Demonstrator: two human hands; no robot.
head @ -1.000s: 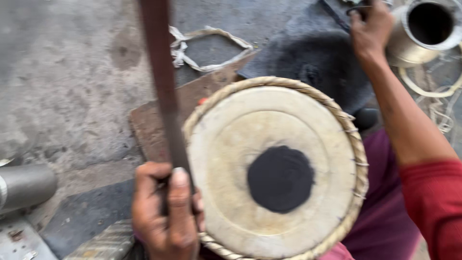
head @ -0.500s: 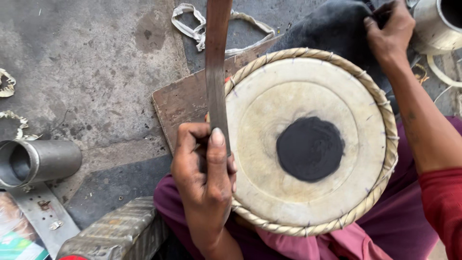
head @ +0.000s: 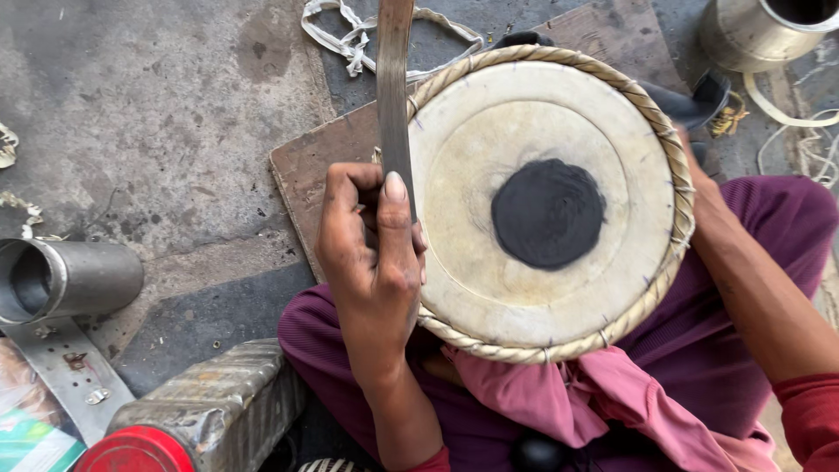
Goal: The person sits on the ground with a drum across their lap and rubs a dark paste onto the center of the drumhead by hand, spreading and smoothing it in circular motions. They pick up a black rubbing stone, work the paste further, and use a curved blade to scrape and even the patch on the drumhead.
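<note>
A round drum [head: 489, 175] with a pale skin head, a black centre patch [head: 548, 214] and a braided rope rim [head: 673, 157] rests on my lap, over purple trousers and a pink cloth [head: 542, 393]. My left hand [head: 371, 253] grips a long flat metal strip [head: 395, 87] with the thumb laid along it. The strip stands upright against the drum's left rim. My right forearm [head: 752, 297] comes in from the lower right, and its hand is hidden behind the drum's right edge.
A brown wooden board [head: 323, 166] lies on the concrete floor under the drum's left side. A steel tube [head: 70, 280] lies at left, a ribbed tin [head: 210, 411] with a red lid at bottom left. A steel pot [head: 760, 31] and white straps [head: 350, 39] are at the top.
My right hand has left the dark cloth near the steel pot and dropped behind the drum's right edge. My left hand keeps the metal strip at the drum's left rim.
</note>
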